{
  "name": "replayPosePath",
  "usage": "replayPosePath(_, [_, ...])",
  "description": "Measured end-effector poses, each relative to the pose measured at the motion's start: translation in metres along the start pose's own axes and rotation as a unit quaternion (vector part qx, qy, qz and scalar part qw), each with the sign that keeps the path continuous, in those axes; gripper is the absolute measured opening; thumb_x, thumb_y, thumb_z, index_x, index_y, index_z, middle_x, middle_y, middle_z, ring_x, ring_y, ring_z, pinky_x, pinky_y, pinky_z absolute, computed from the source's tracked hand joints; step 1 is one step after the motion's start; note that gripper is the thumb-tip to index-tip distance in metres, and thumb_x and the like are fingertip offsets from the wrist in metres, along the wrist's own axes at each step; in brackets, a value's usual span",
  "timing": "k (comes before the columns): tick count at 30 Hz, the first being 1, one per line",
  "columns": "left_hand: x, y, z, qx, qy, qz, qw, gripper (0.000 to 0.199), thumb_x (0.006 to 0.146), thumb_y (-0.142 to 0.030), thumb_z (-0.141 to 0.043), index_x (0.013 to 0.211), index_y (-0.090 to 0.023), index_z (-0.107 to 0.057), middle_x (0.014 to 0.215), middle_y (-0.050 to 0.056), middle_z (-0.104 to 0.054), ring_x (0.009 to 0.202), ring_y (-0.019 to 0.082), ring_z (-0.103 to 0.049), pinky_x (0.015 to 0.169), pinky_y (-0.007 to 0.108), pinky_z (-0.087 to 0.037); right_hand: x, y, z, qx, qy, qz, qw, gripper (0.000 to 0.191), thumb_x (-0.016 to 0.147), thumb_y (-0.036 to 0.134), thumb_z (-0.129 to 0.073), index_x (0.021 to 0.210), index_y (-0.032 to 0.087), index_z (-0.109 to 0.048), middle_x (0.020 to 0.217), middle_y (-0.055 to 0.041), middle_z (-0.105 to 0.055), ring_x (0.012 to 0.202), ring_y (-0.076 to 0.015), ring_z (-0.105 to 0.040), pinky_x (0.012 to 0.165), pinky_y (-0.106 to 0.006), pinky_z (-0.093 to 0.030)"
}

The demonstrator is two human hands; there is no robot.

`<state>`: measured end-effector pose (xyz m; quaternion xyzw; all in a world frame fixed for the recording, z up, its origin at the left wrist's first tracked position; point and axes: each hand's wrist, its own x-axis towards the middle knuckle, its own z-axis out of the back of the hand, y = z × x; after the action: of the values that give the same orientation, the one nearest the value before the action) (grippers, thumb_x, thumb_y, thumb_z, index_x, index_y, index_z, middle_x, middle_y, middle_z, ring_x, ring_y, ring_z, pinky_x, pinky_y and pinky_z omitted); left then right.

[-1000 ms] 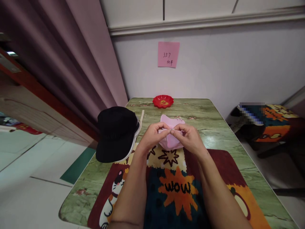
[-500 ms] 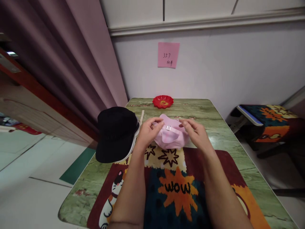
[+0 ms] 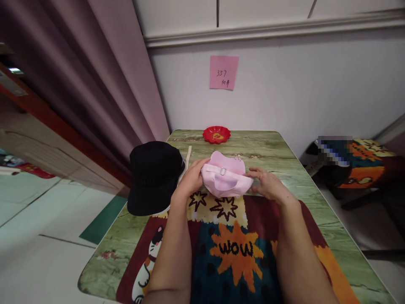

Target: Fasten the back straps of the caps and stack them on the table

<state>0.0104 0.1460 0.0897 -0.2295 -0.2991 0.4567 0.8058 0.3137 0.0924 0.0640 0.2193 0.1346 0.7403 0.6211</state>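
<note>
A pink cap sits on the table with its strap and metal buckle facing me and its brim pointing away. At its left side is my left hand, fingers wrapped round the cap's edge. My right hand is at the cap's right side, fingers apart, the fingertips at or very near the edge. To the left, a black cap lies over something white that shows along its right rim.
A scalloped red dish stands at the back of the green table. A colourful mat lies under my forearms. Behind the black cap a light strip sticks out. A curtain hangs at the left.
Both hands have moved off the strap area, the left down to the cap's left side and the right outward to its right side. The pink cap has shifted only slightly.
</note>
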Motion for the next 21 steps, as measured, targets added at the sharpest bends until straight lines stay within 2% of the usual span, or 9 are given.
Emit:
replayPosePath(3, [0.003, -0.003, 0.001, -0.011, 0.009, -0.004, 1.0, 0.045, 0.077, -0.006, -0.053, 0.115, -0.021, -0.071, 0.134, 0.011, -0.061, 0.128, 0.027, -0.057, 0.11, 0.043, -0.045, 0.003, 0.003, 0.003, 0.025, -0.013, 0.002, 1.0, 0.025, 0.074, 0.018, -0.072, 0.094, 0.031, -0.081, 0.126, -0.006, -0.072, 0.106, -0.03, -0.07, 0.093, -0.044, -0.052])
replayPosePath(6, [0.002, -0.008, 0.008, -0.042, 0.004, 0.023, 0.999, 0.024, 0.08, -0.017, -0.064, 0.101, -0.021, -0.075, 0.142, 0.013, -0.057, 0.132, 0.032, -0.054, 0.111, 0.046, -0.043, 0.004, 0.013, 0.013, 0.12, -0.025, 0.032, 0.992, 0.02, 0.08, 0.022, -0.067, 0.094, 0.028, -0.08, 0.12, -0.0057, -0.074, 0.11, -0.0291, -0.068, 0.1, -0.044, -0.049])
replayPosePath(8, [0.0, -0.015, 0.015, -0.106, -0.015, 0.022, 0.994, 0.023, 0.081, -0.026, -0.069, 0.103, -0.021, -0.076, 0.146, 0.012, -0.055, 0.136, 0.032, -0.051, 0.116, 0.046, -0.038, 0.002, 0.022, 0.022, 0.215, -0.035, 0.05, 0.975, 0.02, 0.083, 0.028, -0.068, 0.099, 0.027, -0.079, 0.118, -0.0052, -0.075, 0.114, -0.0293, -0.067, 0.104, -0.046, -0.047])
replayPosePath(10, [-0.004, -0.023, 0.022, -0.209, -0.038, 0.02, 0.977, 0.03, 0.08, -0.032, -0.074, 0.108, -0.02, -0.075, 0.138, 0.011, -0.063, 0.131, 0.03, -0.056, 0.113, 0.043, -0.041, -0.002, 0.032, 0.031, 0.319, -0.049, 0.044, 0.945, 0.022, 0.082, 0.035, -0.073, 0.102, 0.026, -0.078, 0.113, -0.0051, -0.076, 0.111, -0.0294, -0.068, 0.102, -0.047, -0.049])
replayPosePath(12, [-0.006, -0.031, 0.027, -0.333, -0.063, 0.041, 0.94, 0.036, 0.076, -0.037, -0.08, 0.107, -0.018, -0.075, 0.118, 0.01, -0.073, 0.112, 0.027, -0.066, 0.101, 0.038, -0.05, -0.006, 0.042, 0.037, 0.422, -0.074, 0.027, 0.903, 0.027, 0.079, 0.042, -0.077, 0.101, 0.025, -0.077, 0.105, -0.0054, -0.078, 0.102, -0.0287, -0.07, 0.095, -0.045, -0.054])
replayPosePath(15, [-0.005, -0.042, 0.022, -0.502, -0.096, 0.094, 0.855, 0.044, 0.069, -0.04, -0.087, 0.105, -0.017, -0.075, 0.098, 0.007, -0.077, 0.088, 0.021, -0.071, 0.082, 0.031, -0.056, -0.007, 0.053, 0.038, 0.533, -0.112, -0.005, 0.839, 0.036, 0.078, 0.047, -0.077, 0.105, 0.024, -0.074, 0.103, -0.0076, -0.078, 0.093, -0.028, -0.072, 0.083, -0.042, -0.059])
replayPosePath(17, [-0.001, -0.049, 0.013, -0.578, -0.116, 0.127, 0.798, 0.046, 0.068, -0.038, -0.087, 0.106, -0.017, -0.074, 0.098, 0.007, -0.078, 0.089, 0.021, -0.072, 0.083, 0.03, -0.057, -0.003, 0.057, 0.032, 0.576, -0.116, -0.031, 0.809, 0.04, 0.081, 0.048, -0.072, 0.113, 0.024, -0.072, 0.108, -0.0098, -0.077, 0.095, -0.0285, -0.073, 0.081, -0.042, -0.06])
replayPosePath(19, [0.006, -0.053, 0.002, -0.635, -0.116, 0.155, 0.748, 0.04, 0.077, -0.04, -0.081, 0.107, -0.016, -0.073, 0.101, 0.009, -0.078, 0.099, 0.023, -0.073, 0.09, 0.031, -0.057, 0.005, 0.055, 0.023, 0.612, -0.125, -0.066, 0.778, 0.038, 0.085, 0.044, -0.068, 0.116, 0.022, -0.072, 0.111, -0.0108, -0.077, 0.099, -0.0289, -0.074, 0.083, -0.042, -0.062])
replayPosePath(21, [0.011, -0.056, -0.007, -0.681, -0.092, 0.174, 0.705, 0.039, 0.089, -0.046, -0.068, 0.111, -0.015, -0.071, 0.105, 0.011, -0.078, 0.109, 0.026, -0.071, 0.097, 0.035, -0.056, 0.014, 0.048, 0.013, 0.66, -0.154, -0.12, 0.726, 0.028, 0.085, 0.035, -0.069, 0.108, 0.021, -0.073, 0.104, -0.0088, -0.079, 0.1, -0.0271, -0.074, 0.086, -0.039, -0.063])
